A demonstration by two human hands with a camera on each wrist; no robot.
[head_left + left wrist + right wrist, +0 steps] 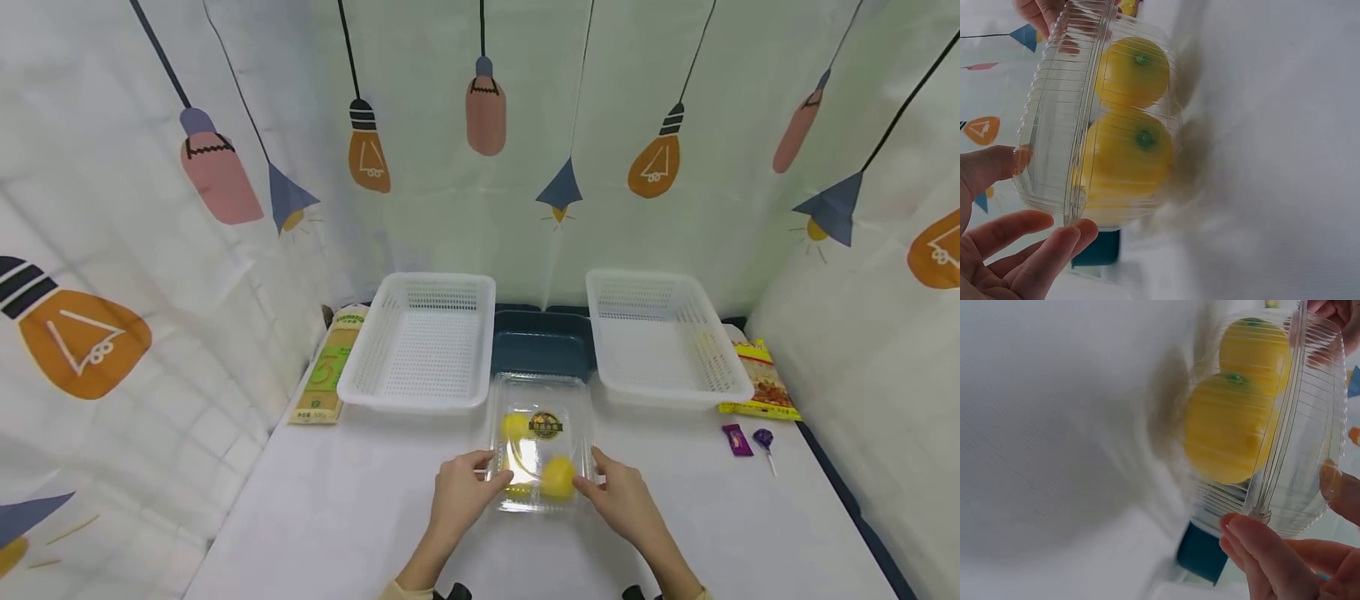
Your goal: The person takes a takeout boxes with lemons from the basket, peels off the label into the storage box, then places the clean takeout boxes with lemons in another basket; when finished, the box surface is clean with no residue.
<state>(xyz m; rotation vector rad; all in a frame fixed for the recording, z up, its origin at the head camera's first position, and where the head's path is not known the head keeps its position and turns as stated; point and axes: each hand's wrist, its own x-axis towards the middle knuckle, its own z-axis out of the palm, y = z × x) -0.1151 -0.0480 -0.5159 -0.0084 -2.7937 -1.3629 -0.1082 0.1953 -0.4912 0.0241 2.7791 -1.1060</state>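
A clear plastic clamshell box [573, 404] with a round dark label on its lid is between the two hands, its lid down. Inside it lie round yellow fruits [557, 477] with green stem ends, two of them plain in the left wrist view. My left hand [461, 497] grips the box's left side, thumb on the lid and fingertips at the rim [1072, 212]. On the right side my right hand [624, 502] holds it the same way, its thumb [1341, 490] against the lid. Shadows show under the box on the white tabletop.
Two white perforated baskets [489, 333] [720, 367] stand at the back, a dark blue tray [542, 342] between them. A long noodle-like packet [322, 379] lies left; a yellow snack bag [765, 383], purple wrapped candy [737, 440] and lollipop [763, 437] lie right.
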